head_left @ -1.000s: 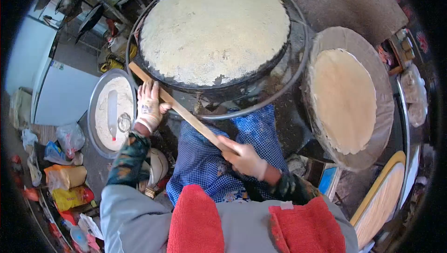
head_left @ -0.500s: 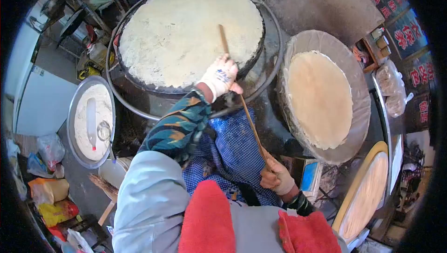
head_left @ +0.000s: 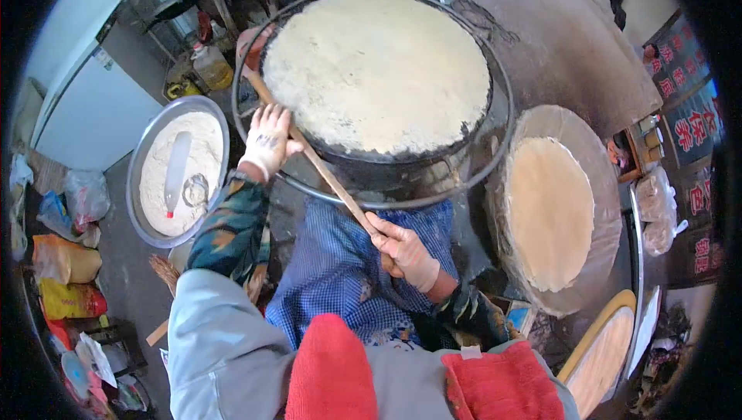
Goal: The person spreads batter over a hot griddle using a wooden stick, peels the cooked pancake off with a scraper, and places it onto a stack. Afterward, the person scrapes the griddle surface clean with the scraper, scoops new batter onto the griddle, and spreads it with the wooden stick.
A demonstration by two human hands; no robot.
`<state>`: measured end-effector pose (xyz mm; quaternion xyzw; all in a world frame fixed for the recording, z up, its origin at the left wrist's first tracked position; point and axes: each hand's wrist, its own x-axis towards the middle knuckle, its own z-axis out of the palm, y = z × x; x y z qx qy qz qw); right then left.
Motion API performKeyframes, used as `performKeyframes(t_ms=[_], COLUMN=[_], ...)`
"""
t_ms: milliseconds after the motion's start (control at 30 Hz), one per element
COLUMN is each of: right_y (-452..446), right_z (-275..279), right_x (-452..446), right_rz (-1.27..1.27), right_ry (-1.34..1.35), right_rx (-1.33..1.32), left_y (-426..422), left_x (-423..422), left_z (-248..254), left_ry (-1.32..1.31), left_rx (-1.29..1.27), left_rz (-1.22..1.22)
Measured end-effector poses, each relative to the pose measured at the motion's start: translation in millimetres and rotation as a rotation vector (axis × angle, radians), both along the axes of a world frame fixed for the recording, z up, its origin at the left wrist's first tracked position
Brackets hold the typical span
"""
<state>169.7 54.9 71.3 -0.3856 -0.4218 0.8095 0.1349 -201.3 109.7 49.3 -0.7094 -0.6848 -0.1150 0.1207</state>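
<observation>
My left hand [head_left: 269, 142], in a whitish glove, has its fingers and thumb around a long wooden stick [head_left: 334, 182] near its far end. My right hand [head_left: 406, 251], also gloved, is closed on the near end, in front of the blue checked apron [head_left: 309, 246]. The stick slants from upper left to lower right, its far tip by the left rim of a large round griddle. A thin pale sheet of batter or dough [head_left: 379, 72] covers the griddle. A metal ring [head_left: 506, 122] surrounds it, close to my left hand.
At left, a metal basin [head_left: 139, 211] contains pale flour or batter, a clear bottle [head_left: 177, 169] and a small metal vessel [head_left: 195, 189]. At right, a round flatbread [head_left: 550, 211] lies on a plastic-covered round base [head_left: 607, 234]. A round wooden board [head_left: 599, 350] leans at lower right.
The stick's far end has swung left, from over the sheet to the griddle's left rim. My left hand has moved left with it; my right hand has moved up and left. The camera view has shifted.
</observation>
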Motion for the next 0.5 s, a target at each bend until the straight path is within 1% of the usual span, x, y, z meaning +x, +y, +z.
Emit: performKeyframes(t_ms=[67,100,133,167,200,233,267,300,333,367,433,467,500], right_y=[0.3,4.5,10.7,12.5,18.1,16.9,22.7,27.1,22.2,20.0,10.5,7.0,8.6], right_z=[16.8,31.7,17.6,0.9,-12.8,-30.6,-28.0,-25.1,-6.1,4.5,21.7,37.3,25.8], right_x=[-16.8,-18.4,-14.2,-21.5,-26.0,-34.3,-45.6,-56.5,-62.0,-60.7,-58.9,-48.9,-40.4], right_rz=[-0.083,-0.132,-0.192,-0.182,-0.203,-0.161,-0.104,-0.046,0.043,-0.007,-0.083,-0.153,-0.148], right_ry=[-0.056,-0.144,-0.153,-0.098,-0.050,-0.057,-0.069,-0.081,-0.056,-0.053,-0.040,-0.100,-0.126], right_rx=[0.126,0.207,0.218,0.215,0.235,0.465,0.464,0.464,0.196,0.199,0.180,0.210,0.204], left_y=[-31.1,-47.8,-63.1,-71.3,-80.3,-75.0,-70.0,-71.4,-72.4,-71.6,-74.2,-78.5,-78.3], left_x=[-1.1,5.4,13.0,16.6,14.4,15.9,13.1,18.9,23.5,34.2,49.2,60.7,76.9], left_z=[8.2,16.4,21.5,7.4,-24.6,-38.6,-47.2,-40.0,-45.0,-40.1,-48.5,-51.5,-47.5], left_ry=[-0.036,-0.040,-0.044,-0.009,-0.027,0.014,-0.001,-0.015,0.102,0.132,0.064,0.001,-0.015], left_rx=[0.194,0.076,-0.036,-0.171,0.024,0.015,-0.021,-0.193,-0.218,-0.307,-0.249,-0.202,-0.223], left_rz=[0.048,0.021,-0.009,-0.054,-0.182,-0.163,-0.192,-0.154,-0.113,-0.043,-0.041,-0.045,-0.017])
